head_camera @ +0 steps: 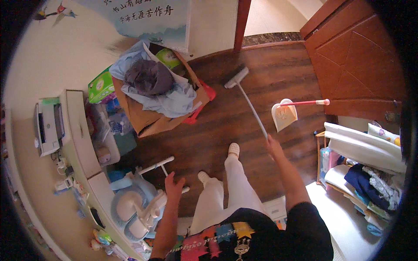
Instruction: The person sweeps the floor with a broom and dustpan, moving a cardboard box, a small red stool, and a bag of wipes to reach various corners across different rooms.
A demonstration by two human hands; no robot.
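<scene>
My right hand (pixel 275 147) is closed around the end of the long pale handle of a broom (pixel 237 78), whose head rests on the dark wood floor (pixel 215 130) near the doorway. To the right of the broom stands a white dustpan (pixel 284 114) with a red handle. My left hand (pixel 174 186) is raised with its fingers apart and holds nothing, above the floor beside the white tubular legs of a child's chair (pixel 130 205).
A cardboard box (pixel 130 114) heaped with clothes stands ahead on the left. A white desk (pixel 78 130) runs along the left wall. At the right are an ajar wooden door (pixel 349 65) and a rack (pixel 321 156) beside folded textiles (pixel 359 182).
</scene>
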